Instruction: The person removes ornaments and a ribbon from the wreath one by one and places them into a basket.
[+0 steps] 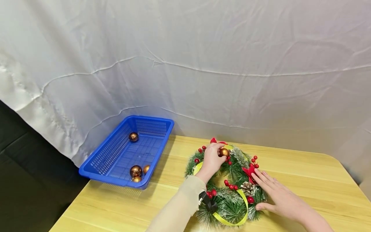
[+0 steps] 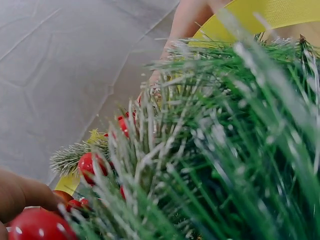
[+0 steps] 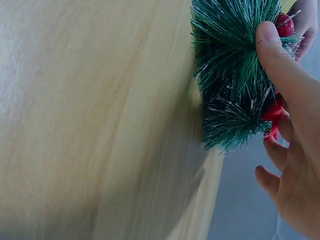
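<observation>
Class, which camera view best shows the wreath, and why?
The head view: only there does the wreath show as a ring, though the left hand and right hand cover parts. The left wrist view gives close, partly blurred needles and red berries; the right wrist view shows one edge section.

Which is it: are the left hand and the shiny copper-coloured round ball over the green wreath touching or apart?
Touching. The head view shows the left hand pinching the shiny copper-coloured round ball, one finger above, thumb below.
</observation>
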Demonstrator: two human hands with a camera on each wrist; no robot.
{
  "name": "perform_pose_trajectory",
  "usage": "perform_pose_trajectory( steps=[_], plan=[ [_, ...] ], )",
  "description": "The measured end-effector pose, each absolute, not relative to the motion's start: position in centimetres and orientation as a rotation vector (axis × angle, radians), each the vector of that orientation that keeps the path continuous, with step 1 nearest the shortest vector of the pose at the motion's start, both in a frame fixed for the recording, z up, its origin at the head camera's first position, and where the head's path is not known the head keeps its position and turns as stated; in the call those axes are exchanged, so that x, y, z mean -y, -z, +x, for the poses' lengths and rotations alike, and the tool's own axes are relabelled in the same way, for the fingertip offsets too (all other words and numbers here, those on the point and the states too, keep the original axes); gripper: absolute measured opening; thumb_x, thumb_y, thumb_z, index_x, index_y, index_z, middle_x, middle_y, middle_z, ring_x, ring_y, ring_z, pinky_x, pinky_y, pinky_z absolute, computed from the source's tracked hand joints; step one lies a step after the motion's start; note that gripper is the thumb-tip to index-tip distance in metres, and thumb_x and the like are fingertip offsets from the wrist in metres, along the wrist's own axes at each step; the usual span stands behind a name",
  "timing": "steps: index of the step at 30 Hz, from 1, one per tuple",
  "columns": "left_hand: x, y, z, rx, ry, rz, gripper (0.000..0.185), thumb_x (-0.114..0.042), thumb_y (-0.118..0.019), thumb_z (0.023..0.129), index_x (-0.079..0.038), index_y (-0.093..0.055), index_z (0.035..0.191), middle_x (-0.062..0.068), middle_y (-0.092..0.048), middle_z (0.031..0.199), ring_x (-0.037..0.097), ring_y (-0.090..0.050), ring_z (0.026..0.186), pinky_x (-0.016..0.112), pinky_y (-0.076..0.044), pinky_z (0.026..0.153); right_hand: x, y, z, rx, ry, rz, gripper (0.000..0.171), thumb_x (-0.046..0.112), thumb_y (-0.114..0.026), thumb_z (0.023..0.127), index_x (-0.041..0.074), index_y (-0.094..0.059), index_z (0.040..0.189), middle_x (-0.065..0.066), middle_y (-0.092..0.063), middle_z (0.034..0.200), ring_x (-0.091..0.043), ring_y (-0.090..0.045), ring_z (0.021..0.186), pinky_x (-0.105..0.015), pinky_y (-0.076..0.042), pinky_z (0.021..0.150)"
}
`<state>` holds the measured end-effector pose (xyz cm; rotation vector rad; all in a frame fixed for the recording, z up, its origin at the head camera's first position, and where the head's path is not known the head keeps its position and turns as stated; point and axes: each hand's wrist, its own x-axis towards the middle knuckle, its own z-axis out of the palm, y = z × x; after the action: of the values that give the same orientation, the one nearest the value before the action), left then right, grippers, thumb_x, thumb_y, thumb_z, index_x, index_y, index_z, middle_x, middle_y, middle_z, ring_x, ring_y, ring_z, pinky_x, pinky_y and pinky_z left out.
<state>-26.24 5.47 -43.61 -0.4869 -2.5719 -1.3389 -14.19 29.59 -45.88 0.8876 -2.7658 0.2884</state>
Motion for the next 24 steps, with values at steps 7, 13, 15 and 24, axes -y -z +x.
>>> perform_pose_trajectory(
  steps=[7,13,15,24],
  plan=[
    [-5.4,43.8,-26.2,2.555,1.331,-0.460,0.031,-0.002,-0.076,0.079,-0.005,-0.070,0.110,0.006,-0.063,0.104,0.016,-0.057,0.082,0.020,-0.049,0.070,-29.5,45.9,-14.1,2.773,-0.279,0.878,0.091,0.056,-0.063,0.081,0.011,-0.026,0.151,-0.013,-0.024,0.155,-0.001,0.010,0.139,-0.014,0.008,0.109],
    [-5.3,43.8,-26.0,2.521,1.352,-0.456,0.028,-0.001,-0.076,0.078,-0.004,-0.071,0.106,0.007,-0.063,0.098,0.015,-0.057,0.079,0.017,-0.047,0.068,-29.4,45.9,-14.0,2.786,-0.285,0.866,0.091,0.056,-0.063,0.081,0.012,-0.026,0.152,-0.012,-0.023,0.155,-0.001,0.010,0.138,-0.014,0.008,0.109],
    [-5.2,43.6,-26.0,2.497,1.385,-0.458,0.028,0.000,-0.076,0.077,-0.003,-0.071,0.105,0.007,-0.062,0.097,0.015,-0.058,0.078,0.016,-0.047,0.067,-29.4,45.9,-14.0,2.786,-0.284,0.863,0.091,0.056,-0.063,0.081,0.012,-0.025,0.152,-0.012,-0.023,0.155,-0.001,0.010,0.138,-0.014,0.008,0.109],
    [-4.9,41.8,-25.5,2.410,1.633,-0.472,0.028,-0.002,-0.077,0.078,-0.006,-0.071,0.106,0.004,-0.062,0.097,0.011,-0.061,0.079,0.016,-0.051,0.068,-29.6,45.9,-14.1,2.793,-0.296,0.863,0.091,0.056,-0.063,0.081,0.012,-0.024,0.152,-0.013,-0.022,0.155,0.000,0.011,0.138,-0.014,0.008,0.109]
  ],
)
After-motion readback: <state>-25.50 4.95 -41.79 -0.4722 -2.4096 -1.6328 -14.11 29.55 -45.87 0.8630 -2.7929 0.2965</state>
